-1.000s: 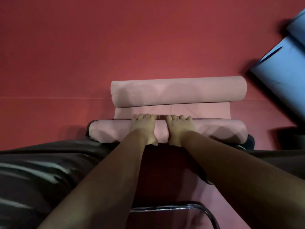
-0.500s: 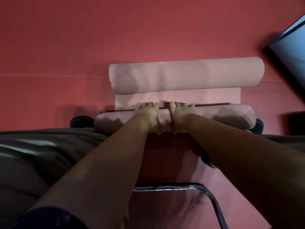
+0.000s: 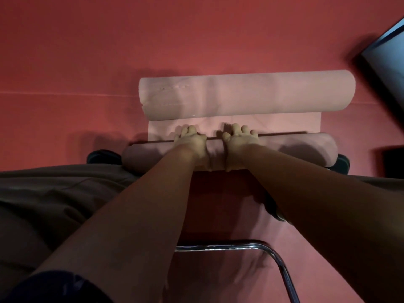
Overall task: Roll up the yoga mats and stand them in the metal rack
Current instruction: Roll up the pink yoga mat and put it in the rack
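Rolled closer to the far roll (image 3: 247, 95), the soft, likely springy near roll (image 3: 306, 149) lies under left hand (image 3: 192, 143) and right hand (image 3: 238, 143), fingers extended, pressing mid-length.

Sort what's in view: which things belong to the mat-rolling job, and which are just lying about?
Job: near pink roll; left hand and right hand, pressing on it; far pink roll; chrome rack tube; blue mat.
Lying about: dark object at the right edge.
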`<control>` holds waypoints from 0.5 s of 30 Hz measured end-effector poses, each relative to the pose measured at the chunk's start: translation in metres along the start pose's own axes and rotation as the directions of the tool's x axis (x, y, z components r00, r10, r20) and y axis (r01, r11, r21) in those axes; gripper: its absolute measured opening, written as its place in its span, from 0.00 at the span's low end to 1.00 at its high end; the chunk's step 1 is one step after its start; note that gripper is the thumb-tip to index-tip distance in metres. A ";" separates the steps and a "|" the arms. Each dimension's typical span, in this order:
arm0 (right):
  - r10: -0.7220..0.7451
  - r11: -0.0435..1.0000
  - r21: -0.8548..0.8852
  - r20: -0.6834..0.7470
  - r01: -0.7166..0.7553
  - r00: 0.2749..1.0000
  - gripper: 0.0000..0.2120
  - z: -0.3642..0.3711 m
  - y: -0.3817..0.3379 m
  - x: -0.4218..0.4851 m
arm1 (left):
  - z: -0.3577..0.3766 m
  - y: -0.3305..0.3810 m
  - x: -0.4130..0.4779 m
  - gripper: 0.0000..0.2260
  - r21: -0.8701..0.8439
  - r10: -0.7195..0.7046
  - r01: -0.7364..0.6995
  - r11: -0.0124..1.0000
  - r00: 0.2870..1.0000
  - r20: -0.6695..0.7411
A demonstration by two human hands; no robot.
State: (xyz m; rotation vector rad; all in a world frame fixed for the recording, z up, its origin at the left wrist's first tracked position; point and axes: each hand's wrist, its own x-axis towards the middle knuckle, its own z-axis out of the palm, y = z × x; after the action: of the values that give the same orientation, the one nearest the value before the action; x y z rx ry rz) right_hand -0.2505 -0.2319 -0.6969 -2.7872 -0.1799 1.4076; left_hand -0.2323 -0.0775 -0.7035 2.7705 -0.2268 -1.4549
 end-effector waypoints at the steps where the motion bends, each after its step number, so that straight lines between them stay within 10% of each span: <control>1: -0.008 1.000 0.010 -0.006 0.008 1.000 0.60 -0.001 0.001 0.000 | 0.000 0.000 0.001 0.46 -0.002 -0.001 0.001 1.000 1.000 0.004; 9: -0.020 0.986 0.164 0.006 0.019 1.000 0.56 -0.015 0.012 0.003 | 0.008 0.011 0.003 0.65 0.091 0.021 -0.022 0.996 1.000 0.009; 15: -0.073 0.986 0.150 0.007 0.071 0.997 0.55 -0.004 0.020 0.003 | 0.011 0.010 0.005 0.55 0.104 0.042 -0.034 0.994 0.996 -0.075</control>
State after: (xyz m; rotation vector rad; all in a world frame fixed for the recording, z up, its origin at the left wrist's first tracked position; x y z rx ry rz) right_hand -0.2436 -0.2509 -0.6975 -2.6248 -0.1655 1.3616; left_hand -0.2396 -0.0872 -0.7136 2.8785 -0.3620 -1.3623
